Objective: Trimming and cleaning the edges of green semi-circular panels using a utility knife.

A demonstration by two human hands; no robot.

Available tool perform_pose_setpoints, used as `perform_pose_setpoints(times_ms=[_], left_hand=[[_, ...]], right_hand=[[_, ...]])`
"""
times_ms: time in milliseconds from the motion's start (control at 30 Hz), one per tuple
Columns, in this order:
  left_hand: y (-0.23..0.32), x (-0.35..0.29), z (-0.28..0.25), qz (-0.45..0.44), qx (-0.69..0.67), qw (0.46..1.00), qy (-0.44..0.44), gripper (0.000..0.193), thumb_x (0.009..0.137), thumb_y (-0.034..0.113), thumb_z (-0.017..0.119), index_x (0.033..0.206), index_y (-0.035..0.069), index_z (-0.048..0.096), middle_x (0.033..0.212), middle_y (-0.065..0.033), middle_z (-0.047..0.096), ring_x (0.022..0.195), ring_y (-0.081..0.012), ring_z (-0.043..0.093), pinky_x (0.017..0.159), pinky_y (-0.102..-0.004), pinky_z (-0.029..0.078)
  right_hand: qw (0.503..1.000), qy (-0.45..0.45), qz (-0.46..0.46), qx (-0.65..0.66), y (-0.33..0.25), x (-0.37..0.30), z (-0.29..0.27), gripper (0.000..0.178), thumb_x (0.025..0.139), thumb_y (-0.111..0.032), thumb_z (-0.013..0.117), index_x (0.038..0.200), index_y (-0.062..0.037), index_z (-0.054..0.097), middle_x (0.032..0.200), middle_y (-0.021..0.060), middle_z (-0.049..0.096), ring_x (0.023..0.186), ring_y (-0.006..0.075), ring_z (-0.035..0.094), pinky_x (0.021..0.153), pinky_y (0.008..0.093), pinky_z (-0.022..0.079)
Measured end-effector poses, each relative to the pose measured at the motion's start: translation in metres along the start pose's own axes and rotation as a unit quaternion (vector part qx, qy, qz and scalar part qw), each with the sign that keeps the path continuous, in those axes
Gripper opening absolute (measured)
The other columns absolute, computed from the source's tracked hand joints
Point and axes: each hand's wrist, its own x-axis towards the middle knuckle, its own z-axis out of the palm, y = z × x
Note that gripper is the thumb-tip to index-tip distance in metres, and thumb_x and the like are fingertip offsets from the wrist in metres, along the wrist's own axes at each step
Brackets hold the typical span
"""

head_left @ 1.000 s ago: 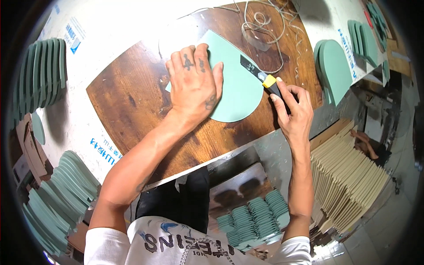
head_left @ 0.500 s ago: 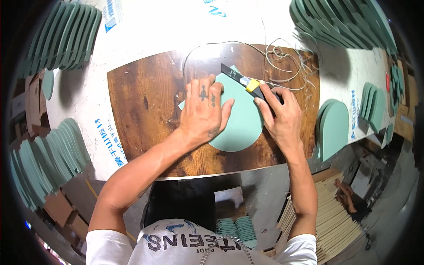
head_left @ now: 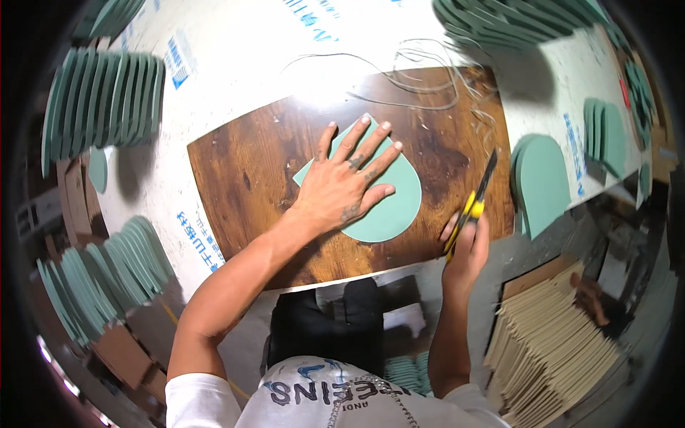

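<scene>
My left hand (head_left: pixel 346 182) lies flat with its fingers spread on a pale green sheet piece (head_left: pixel 389 214). The piece has a rounded near edge and straight sides meeting in a corner at its far side; the hand hides much of its middle and left. Beneath it is a brown wood-grain board (head_left: pixel 242 178). In my closed right hand (head_left: pixel 467 246) is a yellow and black utility knife (head_left: pixel 472 207), off to the right above the board. Its dark blade points away from me and does not touch the green piece.
Thin pale strips (head_left: pixel 442 93) lie tangled along the board's far right. Stacks of green pieces stand at the far left (head_left: pixel 103 100), near left (head_left: pixel 107 271), far right (head_left: pixel 514 25) and right (head_left: pixel 542 185) of the white table (head_left: pixel 250 64). A cream stack (head_left: pixel 549 349) stands below, on the right.
My right hand has drawn the knife away from the green piece, to the right and toward me. My left hand stays on the piece, its fingers now spread wider. The whole view has shifted slightly.
</scene>
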Motion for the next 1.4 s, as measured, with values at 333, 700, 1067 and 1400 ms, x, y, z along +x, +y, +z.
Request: perform_pose_setpoints(times_ms=[333,700,1067,1400], left_hand=[[0.05,-0.018,-0.004,0.1,0.087,0.988,-0.079,0.066,0.097,0.054,0.06,0.143,0.007,0.053,0.119,-0.0235,0.056,0.097,-0.0348,0.053,0.089,-0.0477,0.042],[0.07,-0.029,0.022,0.258,-0.015,0.966,0.03,0.048,0.1,0.015,0.057,0.147,0.013,0.052,0.148,-0.0161,0.051,0.139,-0.0368,0.046,0.114,-0.0522,0.033],[0.067,-0.026,0.029,0.287,-0.012,0.957,0.041,0.047,0.1,0.011,0.051,0.147,0.014,0.051,0.145,-0.0164,0.053,0.135,-0.0374,0.049,0.113,-0.0515,0.033],[0.06,-0.028,0.038,0.217,-0.017,0.97,0.112,0.043,0.105,0.032,0.055,0.138,0.005,0.055,0.13,-0.0245,0.056,0.114,-0.0422,0.054,0.102,-0.0543,0.038]], right_hand=[[0.95,0.054,0.093,0.293,0.055,-0.177,-0.005,0.044,0.098,-0.004,0.053,0.141,0.0022,0.044,0.079,0.015,0.065,0.063,0.021,0.065,0.066,0.033,0.053],[0.978,0.096,-0.125,-0.134,0.074,-0.098,-0.017,0.033,0.102,-0.01,0.057,0.133,-0.0149,0.066,0.095,0.0118,0.071,0.082,0.026,0.068,0.076,0.036,0.054],[0.902,0.19,-0.288,-0.261,0.099,-0.102,0.011,0.046,0.092,0.002,0.054,0.129,-0.0202,0.07,0.099,0.0118,0.072,0.087,0.0318,0.069,0.08,0.0435,0.054],[0.915,0.241,-0.273,-0.175,0.118,-0.209,0.112,0.055,0.092,0.002,0.063,0.139,-0.026,0.067,0.093,0.0025,0.068,0.076,0.0147,0.061,0.063,0.0317,0.053]])
